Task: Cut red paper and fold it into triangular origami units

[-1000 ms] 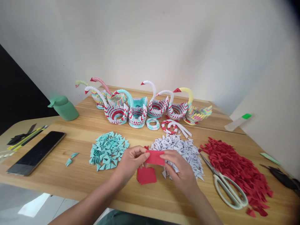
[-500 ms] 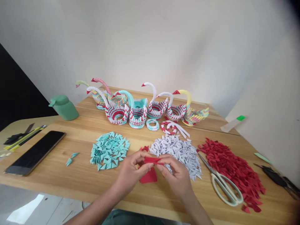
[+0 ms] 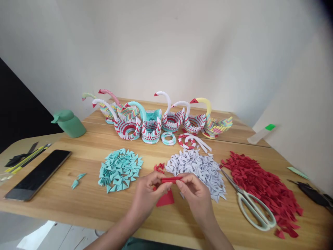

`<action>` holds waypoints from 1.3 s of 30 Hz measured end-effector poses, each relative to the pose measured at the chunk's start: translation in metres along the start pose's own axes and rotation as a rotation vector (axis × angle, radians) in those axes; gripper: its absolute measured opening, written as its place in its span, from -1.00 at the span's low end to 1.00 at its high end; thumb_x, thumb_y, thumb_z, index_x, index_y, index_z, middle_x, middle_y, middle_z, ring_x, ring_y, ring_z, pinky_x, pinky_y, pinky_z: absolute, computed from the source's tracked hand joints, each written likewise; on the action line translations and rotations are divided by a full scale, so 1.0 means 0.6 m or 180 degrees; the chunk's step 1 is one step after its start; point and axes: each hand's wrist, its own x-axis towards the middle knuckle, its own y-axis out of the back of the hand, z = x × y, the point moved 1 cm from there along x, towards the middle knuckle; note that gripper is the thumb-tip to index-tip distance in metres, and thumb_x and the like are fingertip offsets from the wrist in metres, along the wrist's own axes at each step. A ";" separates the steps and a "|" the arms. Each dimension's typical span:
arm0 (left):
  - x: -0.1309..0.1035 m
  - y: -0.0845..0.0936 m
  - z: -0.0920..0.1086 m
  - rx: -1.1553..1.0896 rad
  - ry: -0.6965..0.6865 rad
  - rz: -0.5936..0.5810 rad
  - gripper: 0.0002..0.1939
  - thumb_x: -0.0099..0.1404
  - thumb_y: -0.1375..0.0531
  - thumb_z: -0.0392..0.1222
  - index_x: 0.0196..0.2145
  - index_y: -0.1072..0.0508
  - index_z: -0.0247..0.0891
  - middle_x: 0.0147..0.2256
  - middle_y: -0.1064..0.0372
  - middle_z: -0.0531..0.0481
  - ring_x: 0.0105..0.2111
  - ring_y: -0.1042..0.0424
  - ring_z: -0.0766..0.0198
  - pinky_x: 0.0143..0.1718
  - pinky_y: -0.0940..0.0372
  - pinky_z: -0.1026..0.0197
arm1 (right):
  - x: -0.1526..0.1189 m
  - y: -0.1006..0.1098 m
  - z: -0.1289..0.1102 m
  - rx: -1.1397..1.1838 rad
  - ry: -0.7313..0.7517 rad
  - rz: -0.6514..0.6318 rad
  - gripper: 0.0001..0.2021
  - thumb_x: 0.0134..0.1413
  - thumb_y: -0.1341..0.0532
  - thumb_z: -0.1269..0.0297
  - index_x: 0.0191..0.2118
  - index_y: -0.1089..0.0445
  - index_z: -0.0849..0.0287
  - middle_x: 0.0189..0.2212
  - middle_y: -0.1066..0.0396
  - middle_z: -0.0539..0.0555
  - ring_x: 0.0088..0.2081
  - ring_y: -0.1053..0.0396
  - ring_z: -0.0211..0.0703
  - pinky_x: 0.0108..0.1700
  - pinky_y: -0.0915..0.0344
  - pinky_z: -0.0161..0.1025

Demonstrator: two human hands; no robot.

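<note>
A narrow folded strip of red paper (image 3: pixel 172 180) is stretched between both hands above the table. My left hand (image 3: pixel 149 191) pinches its left end between thumb and fingers, and my right hand (image 3: pixel 195 192) pinches the right end. Below them, flat on the wood, lies a red paper piece (image 3: pixel 165 198), partly covered by my left hand. Just behind the hands sit a few small red folded pieces (image 3: pixel 159 167). A heap of white folded triangles (image 3: pixel 196 170) spreads behind my right hand.
Teal triangles (image 3: pixel 119 170) lie left, near a phone (image 3: pixel 39 173) and a green container (image 3: pixel 70 123). Scissors (image 3: pixel 253 208) rest beside red triangles (image 3: pixel 262 191) at right. Several paper swans (image 3: pixel 173 119) and paper rings (image 3: pixel 168 139) stand at the back of the table (image 3: pixel 91 215).
The red paper between my hands now looks narrower, its folded edge turned toward the camera. Both hands still grip it. The camera view has shifted slightly.
</note>
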 end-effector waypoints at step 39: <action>0.022 -0.023 -0.001 -0.0309 0.0538 -0.0457 -0.68 0.08 -0.29 0.01 -0.52 -0.35 -0.31 -0.63 -0.37 0.05 -0.66 -0.29 0.39 -0.56 -0.18 0.33 | 0.000 0.000 0.021 0.0212 -0.0207 0.0181 -0.76 0.06 -0.28 0.21 -0.13 -0.39 0.09 -0.42 -0.43 -0.01 -0.42 -0.41 -0.20 -0.40 -0.34 -0.30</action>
